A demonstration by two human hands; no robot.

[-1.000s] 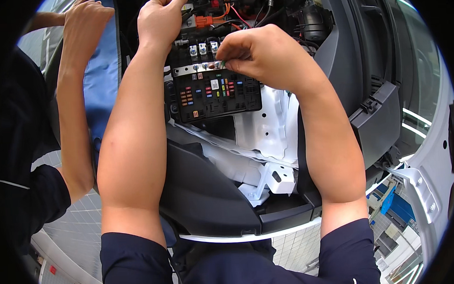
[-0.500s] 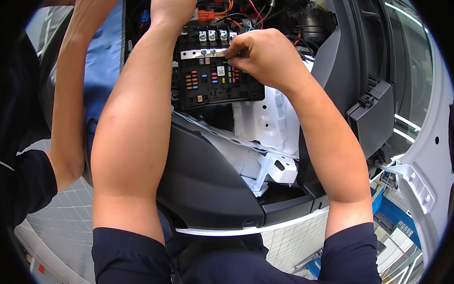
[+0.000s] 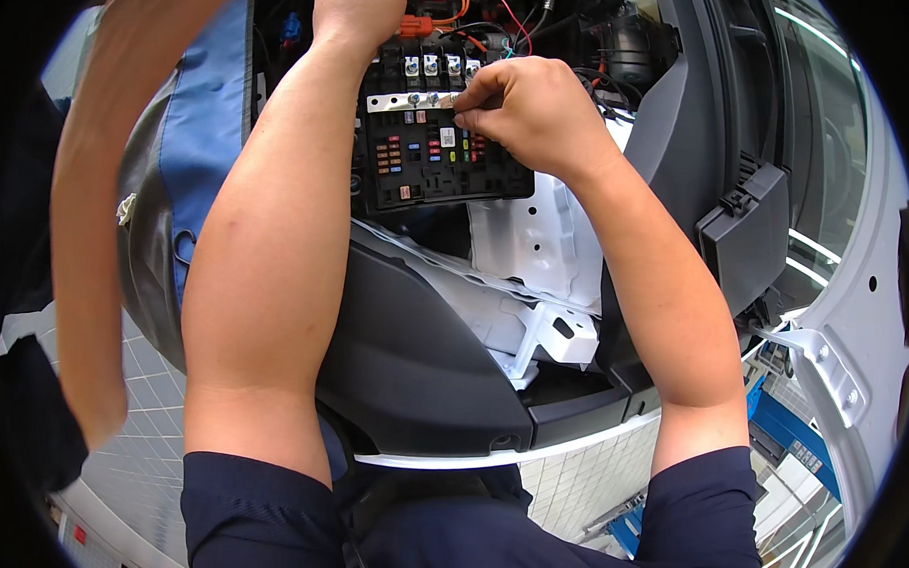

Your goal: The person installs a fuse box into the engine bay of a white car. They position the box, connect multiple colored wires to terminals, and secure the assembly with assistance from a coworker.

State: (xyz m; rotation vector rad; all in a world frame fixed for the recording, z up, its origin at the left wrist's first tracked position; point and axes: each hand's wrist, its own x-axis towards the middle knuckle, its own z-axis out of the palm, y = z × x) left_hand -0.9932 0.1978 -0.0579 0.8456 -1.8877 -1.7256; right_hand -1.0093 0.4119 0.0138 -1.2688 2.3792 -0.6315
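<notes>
Below the orange wiring lies a black fuse box (image 3: 516, 185) with rows of small coloured fuses. A flat silver metal strip (image 3: 400, 103) with holes and bolts runs across it, and a row of bolted terminals (image 3: 431, 64) sits above the strip. At the strip's right end, my right hand (image 3: 539, 116) has thumb and forefinger pinched together. Whatever is between those fingertips is hidden or too small to name. My left hand (image 3: 360, 15) reaches past the fuse box's upper left corner; its fingers lie beyond the top edge of the picture.
A co-worker's bare arm (image 3: 87, 217), blurred, reaches in at the left beside a blue protective cover (image 3: 208, 107). An orange connector (image 3: 415, 26) sits beside my left hand. White sheet metal (image 3: 513, 227) and black front trim (image 3: 418, 385) are nearer me; a black box-shaped part (image 3: 748, 224) stands right.
The co-worker's arm has swung left, showing more of the blue cover. My right fingers remain at the strip, and my left hand has shifted slightly right.
</notes>
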